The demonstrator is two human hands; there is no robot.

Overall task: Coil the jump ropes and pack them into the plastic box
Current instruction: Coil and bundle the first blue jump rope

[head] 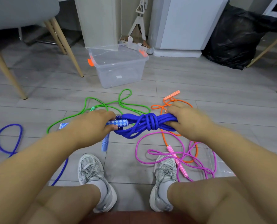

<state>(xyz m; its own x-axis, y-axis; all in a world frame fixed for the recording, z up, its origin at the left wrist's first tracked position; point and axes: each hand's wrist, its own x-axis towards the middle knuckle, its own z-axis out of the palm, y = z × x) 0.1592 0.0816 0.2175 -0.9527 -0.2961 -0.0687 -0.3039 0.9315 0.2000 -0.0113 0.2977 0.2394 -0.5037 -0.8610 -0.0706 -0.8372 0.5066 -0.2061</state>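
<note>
The left hand [92, 125] grips a checkered handle [118, 123], the right hand [188, 122] clasps the other end of the coiled blue rope [144, 125] — above loose green [126, 89], orange [171, 95] and pink ropes [177, 160] on the floor [215, 88] — open plastic box [118, 78] beyond

Purple rope [10, 125] partly behind left forearm [37, 156]

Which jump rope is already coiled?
The blue rope held by the left hand and right hand, wrapped into a tied bundle; the green rope, orange rope and pink rope lie loose.
</note>
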